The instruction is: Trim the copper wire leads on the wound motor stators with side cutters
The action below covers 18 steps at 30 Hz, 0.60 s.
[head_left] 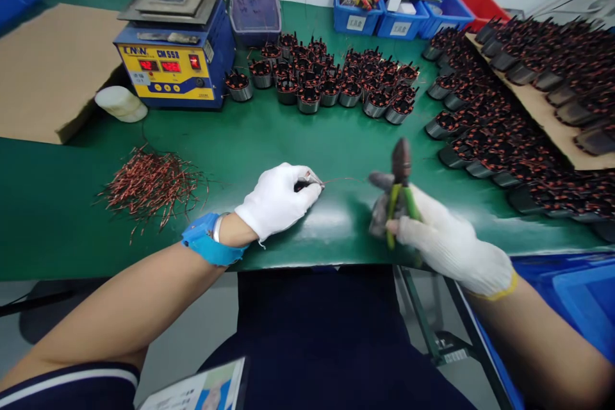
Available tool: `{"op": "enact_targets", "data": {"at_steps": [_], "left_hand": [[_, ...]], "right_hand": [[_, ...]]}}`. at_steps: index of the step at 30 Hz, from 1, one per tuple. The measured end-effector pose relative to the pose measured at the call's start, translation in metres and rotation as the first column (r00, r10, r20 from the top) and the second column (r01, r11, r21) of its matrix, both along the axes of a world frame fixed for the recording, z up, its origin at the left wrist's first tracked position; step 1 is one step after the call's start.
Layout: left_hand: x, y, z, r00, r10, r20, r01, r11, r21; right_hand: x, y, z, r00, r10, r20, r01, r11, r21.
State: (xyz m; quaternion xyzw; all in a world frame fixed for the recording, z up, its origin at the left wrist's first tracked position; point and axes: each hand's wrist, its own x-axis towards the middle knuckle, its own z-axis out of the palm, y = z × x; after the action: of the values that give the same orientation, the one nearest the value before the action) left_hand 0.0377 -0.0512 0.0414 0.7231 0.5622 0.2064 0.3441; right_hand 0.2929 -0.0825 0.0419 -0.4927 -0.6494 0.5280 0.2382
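My left hand, in a white glove with a blue strap at the wrist, is closed around a small metal part over the green table. Most of that part is hidden by the fingers. A thin wire runs from it to the right. My right hand, gloved in white with dark, blurred fingertips, is wrapped round green-handled cutters, whose dark jaws point up and away. To the left of my left hand lies a loose heap of copper wire pieces.
Wire-wound metal cores stand at the back middle; many more fill the right side, some on a cardboard sheet. A blue-yellow device, white roll, cardboard and blue bins are further back.
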Motion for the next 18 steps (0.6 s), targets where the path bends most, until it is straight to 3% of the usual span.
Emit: {"op": "enact_targets", "data": {"at_steps": [1,3,6,13,18], "left_hand": [[0.0,0.0,0.0,1.0,-0.001,0.005,0.001,1.0,0.002],[0.0,0.001,-0.001,1.0,-0.004,0.005,0.004,1.0,0.007],[0.0,0.002,-0.002,1.0,-0.012,-0.013,0.012,1.0,0.019],[-0.001,0.004,-0.001,0.998,-0.033,-0.057,0.033,0.999,0.015],[-0.002,0.005,0.001,0.994,-0.068,-0.087,0.071,0.997,0.025]], "right_hand": [[-0.008,-0.003,0.004,0.985,0.067,-0.156,-0.096,0.977,-0.19],[-0.021,-0.005,0.011,0.938,0.12,-0.324,-0.259,0.864,-0.431],[-0.03,-0.001,0.016,0.934,0.176,-0.31,-0.328,0.769,-0.549],[-0.036,0.007,0.016,0.958,0.183,-0.22,-0.279,0.768,-0.576],[-0.042,0.012,0.018,0.963,0.257,-0.085,-0.265,0.83,-0.49]]}}
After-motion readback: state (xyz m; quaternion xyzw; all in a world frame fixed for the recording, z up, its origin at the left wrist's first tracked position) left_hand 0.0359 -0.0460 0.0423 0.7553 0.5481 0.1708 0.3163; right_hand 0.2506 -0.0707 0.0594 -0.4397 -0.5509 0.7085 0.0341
